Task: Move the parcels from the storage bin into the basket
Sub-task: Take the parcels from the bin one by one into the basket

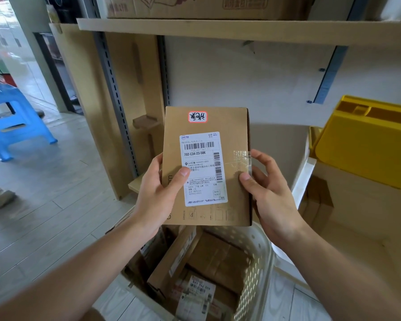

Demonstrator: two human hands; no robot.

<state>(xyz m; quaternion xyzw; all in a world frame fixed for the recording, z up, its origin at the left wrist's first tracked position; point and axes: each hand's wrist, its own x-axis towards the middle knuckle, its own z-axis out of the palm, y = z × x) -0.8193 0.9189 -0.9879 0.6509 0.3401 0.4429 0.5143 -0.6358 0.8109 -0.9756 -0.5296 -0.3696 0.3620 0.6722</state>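
You hold one cardboard parcel [206, 165] upright in front of you, directly above the basket [262, 269]. Your left hand [159, 193] grips the parcel's left edge: the thumb [183, 176] presses flat on its front face at the edge of the label, and the other fingers curl behind, out of sight. Your right hand [267, 191] clamps the right edge, thumb on the front over a strip of clear tape [242, 162], fingers bent around the side. Both forearms reach up from the bottom corners toward the parcel.

Above the basket you have this one parcel in hand; inside the basket lie several more cardboard parcels, at least four, though the exact count cannot be told because they overlap.

The white shipping label [203, 169] on the held parcel carries barcodes and reads "702-C34-23-58K", with "4999" and "9060" also legible; the small print is too fine to read. Near the parcel's top sits a red-bordered sticker [197, 117] with handwritten black characters, upside down.

Right of the basket stands a yellow bin [366, 144]. Far left of it stands a blue stool [14, 119].
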